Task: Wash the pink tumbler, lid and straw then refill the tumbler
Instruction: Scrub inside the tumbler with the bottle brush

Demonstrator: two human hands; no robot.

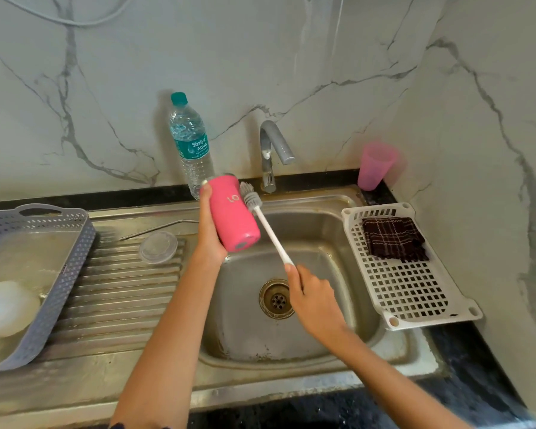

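Observation:
My left hand (209,230) grips the pink tumbler (233,213) above the left edge of the sink basin (322,236), tilted with its base toward me. My right hand (311,294) holds the white handle of a bottle brush (266,224); its grey bristle head lies against the tumbler's side near the top. The clear lid (158,247) lies on the ribbed drainboard (115,292). A thin metal straw (155,229) lies just behind the lid. A full water bottle (191,147) with a teal cap stands at the wall behind the tumbler.
The tap (271,150) arches over the basin, no water running. A grey perforated basket (53,274) with something white in it sits left. A white slotted tray (415,289) bearing a dark checked cloth (395,238) bridges the right rim. A pink plastic cup (375,165) stands in the corner.

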